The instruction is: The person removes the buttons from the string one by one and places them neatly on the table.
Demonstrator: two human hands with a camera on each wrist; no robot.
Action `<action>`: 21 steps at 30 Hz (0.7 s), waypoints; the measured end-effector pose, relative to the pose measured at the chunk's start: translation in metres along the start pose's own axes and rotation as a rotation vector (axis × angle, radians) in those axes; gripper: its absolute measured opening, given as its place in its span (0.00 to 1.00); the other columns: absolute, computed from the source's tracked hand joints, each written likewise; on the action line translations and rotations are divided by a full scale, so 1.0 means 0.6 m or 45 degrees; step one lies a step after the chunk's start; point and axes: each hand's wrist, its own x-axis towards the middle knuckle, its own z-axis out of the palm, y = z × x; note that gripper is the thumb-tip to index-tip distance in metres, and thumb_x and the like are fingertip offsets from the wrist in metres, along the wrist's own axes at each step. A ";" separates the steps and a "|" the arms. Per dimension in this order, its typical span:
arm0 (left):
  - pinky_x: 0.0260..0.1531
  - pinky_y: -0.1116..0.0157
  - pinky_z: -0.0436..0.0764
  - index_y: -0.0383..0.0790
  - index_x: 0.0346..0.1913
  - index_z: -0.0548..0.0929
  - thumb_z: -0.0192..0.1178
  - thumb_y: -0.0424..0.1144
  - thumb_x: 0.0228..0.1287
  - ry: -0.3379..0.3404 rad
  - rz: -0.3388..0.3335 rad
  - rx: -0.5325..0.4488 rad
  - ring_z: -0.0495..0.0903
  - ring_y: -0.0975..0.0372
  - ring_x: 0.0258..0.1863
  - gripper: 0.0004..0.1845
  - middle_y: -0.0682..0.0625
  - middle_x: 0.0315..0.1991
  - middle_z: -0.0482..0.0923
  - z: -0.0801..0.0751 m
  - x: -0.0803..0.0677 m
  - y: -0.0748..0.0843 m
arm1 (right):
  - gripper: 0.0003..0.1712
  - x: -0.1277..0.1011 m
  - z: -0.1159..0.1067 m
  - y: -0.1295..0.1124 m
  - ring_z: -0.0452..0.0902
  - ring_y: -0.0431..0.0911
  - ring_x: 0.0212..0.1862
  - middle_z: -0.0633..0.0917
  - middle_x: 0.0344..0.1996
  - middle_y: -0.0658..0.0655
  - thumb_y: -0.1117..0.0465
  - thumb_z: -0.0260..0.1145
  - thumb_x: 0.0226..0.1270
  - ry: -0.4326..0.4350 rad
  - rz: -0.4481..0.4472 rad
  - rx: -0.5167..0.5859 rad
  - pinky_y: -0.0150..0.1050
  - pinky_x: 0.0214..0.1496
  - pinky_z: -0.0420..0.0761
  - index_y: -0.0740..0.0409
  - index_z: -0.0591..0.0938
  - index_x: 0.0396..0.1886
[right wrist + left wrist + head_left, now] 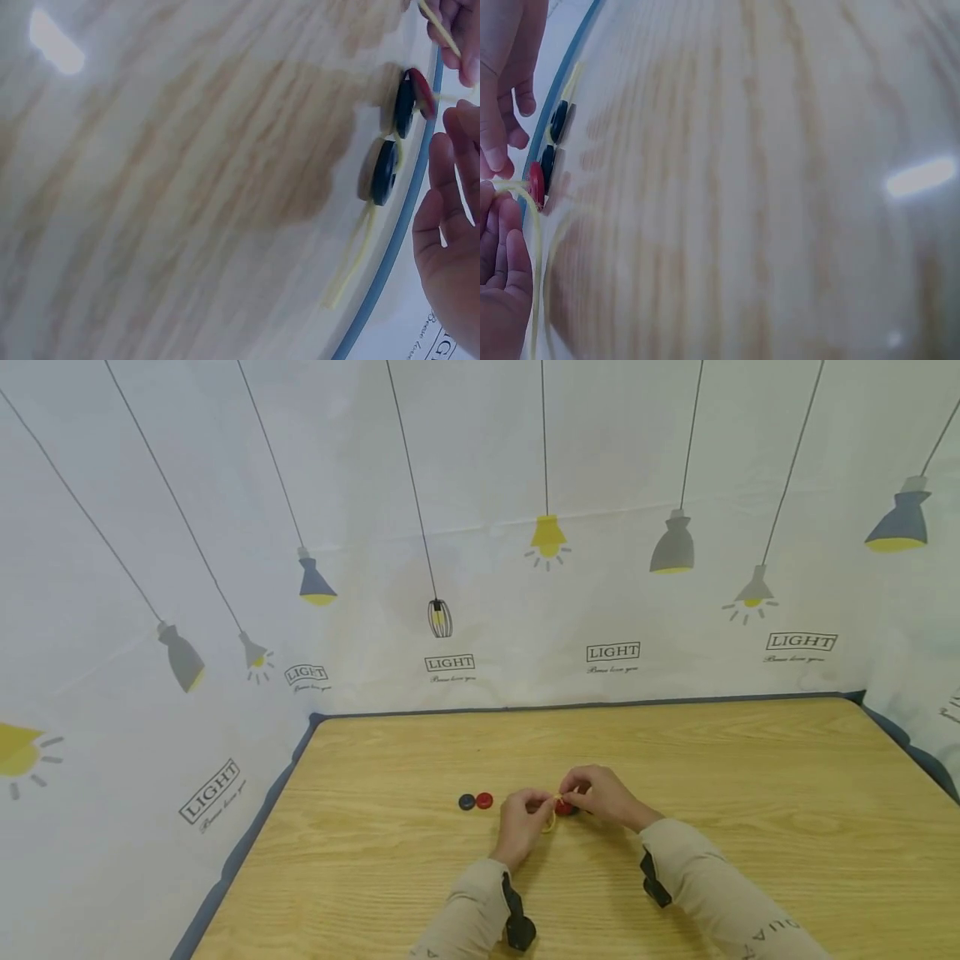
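Note:
My left hand [520, 827] pinches a thin yellow cord [537, 259] between thumb and fingertips, and a loop of it hangs below. Close beside it, my right hand [606, 795] pinches the same cord near the left fingertips. A red button [563, 807] hangs on the cord just under the hands. Against it sits a dark button [405, 105], and another dark button [384, 172] lies farther along the cord. Past that one, the cord's doubled tail [346, 262] trails over the table. In the head view the right hand partly hides the dark buttons.
Left of the hands, a loose dark button [467, 802] and a loose red button [484, 800] lie side by side on the wooden table [360, 852]. A white cloth printed with lamps [495, 577] stands behind the table's far edge.

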 end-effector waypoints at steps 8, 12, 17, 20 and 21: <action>0.27 0.73 0.74 0.35 0.31 0.82 0.59 0.34 0.57 -0.022 -0.009 -0.012 0.74 0.69 0.26 0.05 0.53 0.26 0.78 -0.006 -0.001 -0.004 | 0.04 -0.006 -0.002 0.011 0.73 0.43 0.29 0.80 0.28 0.54 0.70 0.65 0.52 -0.049 0.070 0.030 0.33 0.29 0.73 0.64 0.79 0.30; 0.28 0.73 0.73 0.35 0.31 0.82 0.58 0.35 0.57 -0.027 -0.025 -0.022 0.73 0.69 0.26 0.05 0.53 0.26 0.77 -0.009 -0.002 -0.005 | 0.07 -0.007 -0.001 0.015 0.75 0.45 0.31 0.81 0.30 0.56 0.70 0.66 0.50 -0.067 0.079 0.005 0.36 0.33 0.74 0.64 0.80 0.32; 0.27 0.72 0.74 0.34 0.31 0.81 0.58 0.35 0.57 -0.021 -0.022 -0.023 0.74 0.69 0.26 0.06 0.53 0.26 0.78 -0.009 -0.003 -0.006 | 0.08 -0.007 0.003 0.017 0.75 0.46 0.32 0.81 0.30 0.54 0.68 0.67 0.50 -0.084 0.110 -0.027 0.38 0.34 0.74 0.62 0.81 0.33; 0.27 0.73 0.74 0.34 0.31 0.81 0.58 0.35 0.57 -0.021 -0.026 -0.025 0.74 0.69 0.26 0.06 0.52 0.26 0.78 -0.008 -0.003 -0.006 | 0.08 -0.006 0.004 0.017 0.74 0.45 0.32 0.81 0.29 0.53 0.68 0.67 0.49 -0.094 0.114 -0.031 0.37 0.34 0.73 0.62 0.81 0.33; 0.27 0.73 0.74 0.34 0.31 0.81 0.58 0.35 0.57 -0.022 -0.029 -0.025 0.74 0.69 0.26 0.06 0.52 0.26 0.78 -0.008 -0.003 -0.006 | 0.09 -0.006 0.005 0.017 0.73 0.44 0.31 0.81 0.29 0.53 0.68 0.67 0.49 -0.100 0.107 -0.033 0.37 0.33 0.73 0.62 0.81 0.33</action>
